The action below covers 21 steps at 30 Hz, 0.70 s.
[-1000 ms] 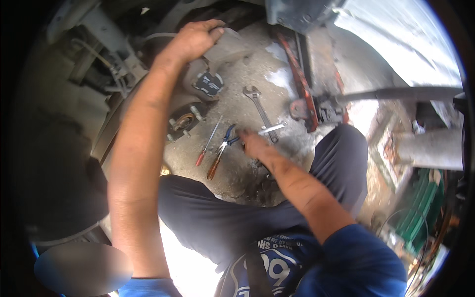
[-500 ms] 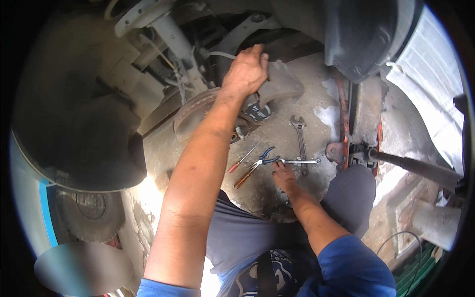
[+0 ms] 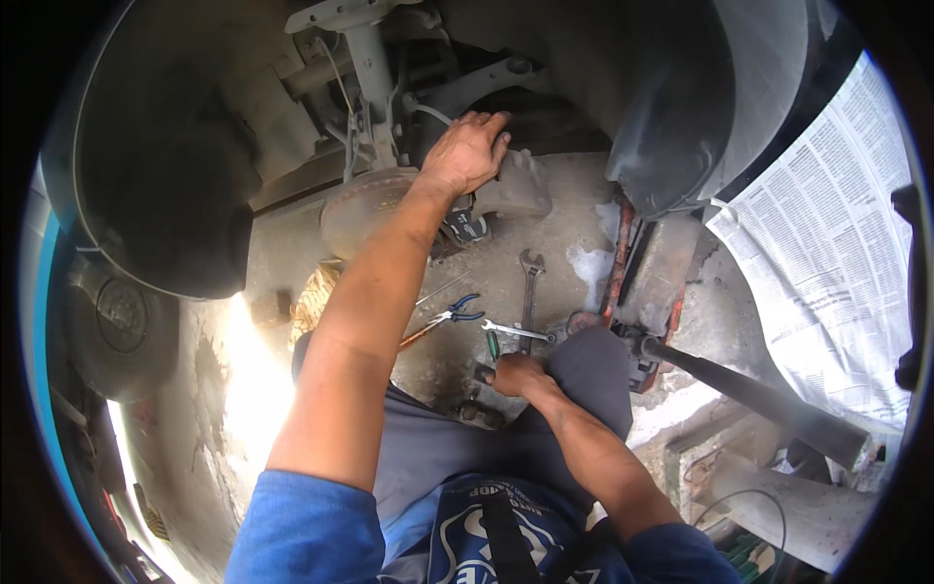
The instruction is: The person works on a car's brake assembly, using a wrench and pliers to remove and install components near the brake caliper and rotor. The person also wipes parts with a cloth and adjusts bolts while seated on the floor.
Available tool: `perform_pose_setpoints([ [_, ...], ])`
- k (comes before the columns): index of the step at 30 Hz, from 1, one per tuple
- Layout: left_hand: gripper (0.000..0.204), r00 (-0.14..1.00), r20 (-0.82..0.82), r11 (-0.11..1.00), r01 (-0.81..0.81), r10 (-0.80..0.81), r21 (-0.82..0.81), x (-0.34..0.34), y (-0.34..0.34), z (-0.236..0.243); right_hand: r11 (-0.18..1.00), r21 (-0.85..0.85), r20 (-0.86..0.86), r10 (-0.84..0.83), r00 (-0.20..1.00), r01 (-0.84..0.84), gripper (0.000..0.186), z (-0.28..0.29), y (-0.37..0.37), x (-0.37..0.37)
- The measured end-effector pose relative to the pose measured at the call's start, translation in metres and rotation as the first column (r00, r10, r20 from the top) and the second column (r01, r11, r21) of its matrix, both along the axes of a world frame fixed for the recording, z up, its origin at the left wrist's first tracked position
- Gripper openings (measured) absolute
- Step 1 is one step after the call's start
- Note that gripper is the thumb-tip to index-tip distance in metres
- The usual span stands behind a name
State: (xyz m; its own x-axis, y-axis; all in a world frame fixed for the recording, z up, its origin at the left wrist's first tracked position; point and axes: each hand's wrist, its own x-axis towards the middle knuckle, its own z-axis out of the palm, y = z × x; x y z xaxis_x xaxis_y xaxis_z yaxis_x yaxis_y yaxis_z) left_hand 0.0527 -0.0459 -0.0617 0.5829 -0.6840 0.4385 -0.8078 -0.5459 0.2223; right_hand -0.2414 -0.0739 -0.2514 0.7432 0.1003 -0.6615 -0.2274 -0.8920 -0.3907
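My left hand [image 3: 467, 154] curls over the top of a dusty metal brake part [image 3: 525, 190], above a black brake pad [image 3: 467, 227] and the rusty disc [image 3: 360, 209], partly hidden by my forearm. My right hand [image 3: 516, 375] is closed around a dark object that is too small to make out, near a green-handled screwdriver [image 3: 493, 344]. Lying on the floor by it are a combination wrench [image 3: 516, 328], an adjustable wrench [image 3: 530, 292], blue-handled pliers [image 3: 465, 316] and an orange-handled tool [image 3: 416, 336], partly covered by my arm.
White suspension parts [image 3: 375, 68] fill the top, between dark wheel-well liners [image 3: 671, 117]. At right, a red floor jack [image 3: 618, 273] has a long black handle [image 3: 759, 389], beside newspaper sheets [image 3: 817, 253]. A tyre [image 3: 122, 341] stands at left.
My right hand has moved down from beside the pliers, and a green screwdriver handle now shows next to it. My left hand stays on the brake part. The view has shifted as my head moved.
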Motion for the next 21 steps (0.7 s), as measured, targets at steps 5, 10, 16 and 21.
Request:
perform_pose_setpoints([
  [5,0.029,1.000,0.012,0.842,-0.004,0.012,-0.539,-0.076,0.014,0.008,0.702,0.496,0.040,-0.606,0.794,0.510,0.045,0.032,-0.039,-0.037],
  [10,0.055,0.556,-0.823,0.405,-0.784,0.119,-0.471,-0.228,0.066,-0.086,-0.055,0.807,-0.404,-0.777,0.482,0.588,0.041,0.057,-0.041,-0.054],
  [16,0.070,-0.169,-0.651,0.500,-0.786,-0.740,-0.364,-0.249,0.048,-0.085,-0.155,0.903,-0.388,-0.698,0.601,0.402,0.035,0.089,-0.043,-0.055],
  [21,0.052,-0.136,-0.605,0.495,-0.725,-0.784,-0.479,-0.235,0.051,-0.094,-0.138,0.854,-0.515,-0.358,0.779,0.502,0.040,0.115,-0.065,-0.054],
])
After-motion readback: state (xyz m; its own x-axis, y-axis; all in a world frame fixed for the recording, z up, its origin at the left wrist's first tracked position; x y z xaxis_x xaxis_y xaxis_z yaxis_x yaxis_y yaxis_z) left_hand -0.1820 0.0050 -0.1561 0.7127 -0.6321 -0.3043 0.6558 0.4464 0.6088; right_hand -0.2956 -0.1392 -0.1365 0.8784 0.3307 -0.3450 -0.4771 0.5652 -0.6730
